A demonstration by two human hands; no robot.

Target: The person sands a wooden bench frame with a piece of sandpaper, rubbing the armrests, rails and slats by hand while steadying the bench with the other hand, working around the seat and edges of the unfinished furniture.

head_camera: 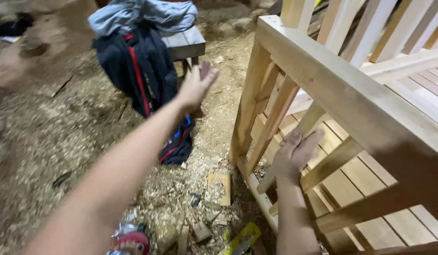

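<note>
Two bare forearms fill the bottom of our view, reaching out over a floor point(49, 141) thick with sawdust and wood chips. Our left hand point(196, 85) stretches forward in open air, fingers spread wide and holding nothing, nearest to a dark jacket with a red stripe point(143, 71) that hangs off a small grey stool point(186, 43), with a pale blue cloth point(138, 15) bundled on top. Our right hand point(297, 153) rests flat against a slanted slat point(275, 118) of a pale wooden frame point(342, 89), fingers extended and close together, pressing rather than gripping. That frame, built of bare planed timber with a broad top rail, diagonal braces and a slatted deck, stands to our right and runs out of view. We judge it stiff and fairly heavy, awkward for one hand; the wood looks smooth but dry, so not slippery, and its edges are square. The surest hold seems to be the broad top rail or the upright corner post, rather than the thinner slanted slats. Near our feet lie offcut blocks point(219, 189), a yellow tool point(240, 238) partly cut off by the edge, and a red and silver object point(131, 238) we cannot identify.
</note>
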